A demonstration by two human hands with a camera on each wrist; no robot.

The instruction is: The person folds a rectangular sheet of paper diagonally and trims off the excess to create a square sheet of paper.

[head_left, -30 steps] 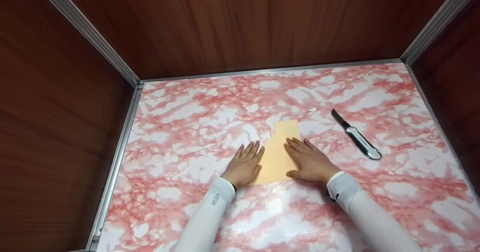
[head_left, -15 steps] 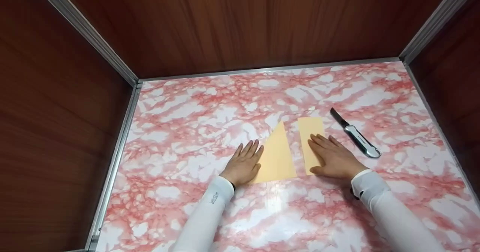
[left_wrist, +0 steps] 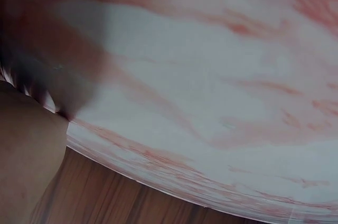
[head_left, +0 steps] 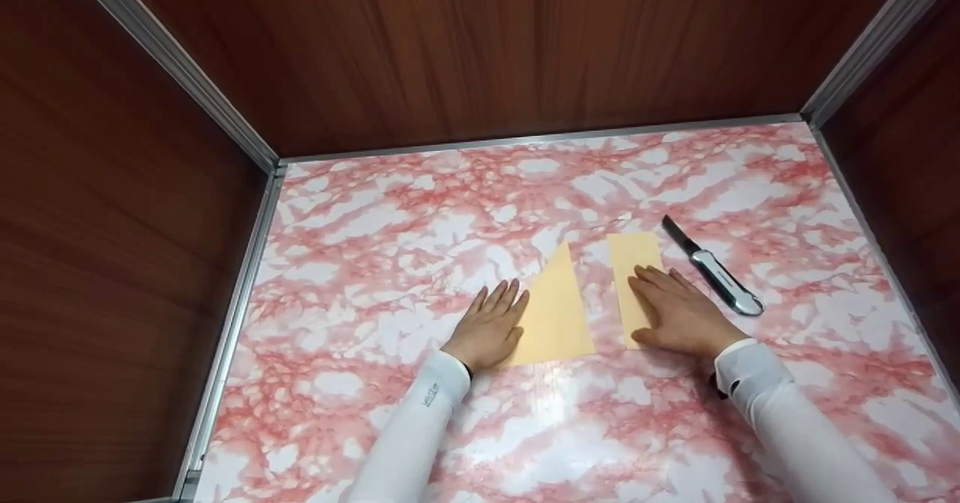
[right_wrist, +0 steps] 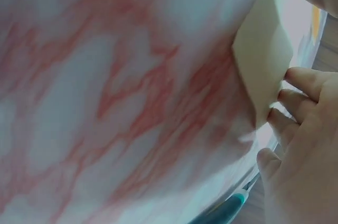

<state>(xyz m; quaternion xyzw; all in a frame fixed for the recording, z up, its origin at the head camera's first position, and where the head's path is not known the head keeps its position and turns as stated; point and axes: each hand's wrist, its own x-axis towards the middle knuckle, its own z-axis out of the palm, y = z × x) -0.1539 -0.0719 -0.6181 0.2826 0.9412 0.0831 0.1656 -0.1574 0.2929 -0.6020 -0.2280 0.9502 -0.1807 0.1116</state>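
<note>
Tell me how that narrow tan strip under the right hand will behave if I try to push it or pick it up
The narrow tan strip lies dead flat, so it is probably thin, light and floppy. On the glossy marble-patterned table it should slide easily under the flat right hand. With no raised edge showing, lifting it may be fiddly; likely slide it or pry up a corner.

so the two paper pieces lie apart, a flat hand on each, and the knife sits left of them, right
Not quite: the knife sits right of the paper pieces, beside the right hand, as the head view shows. The triangular piece and the strip do lie apart, with the left hand flat too.
</note>
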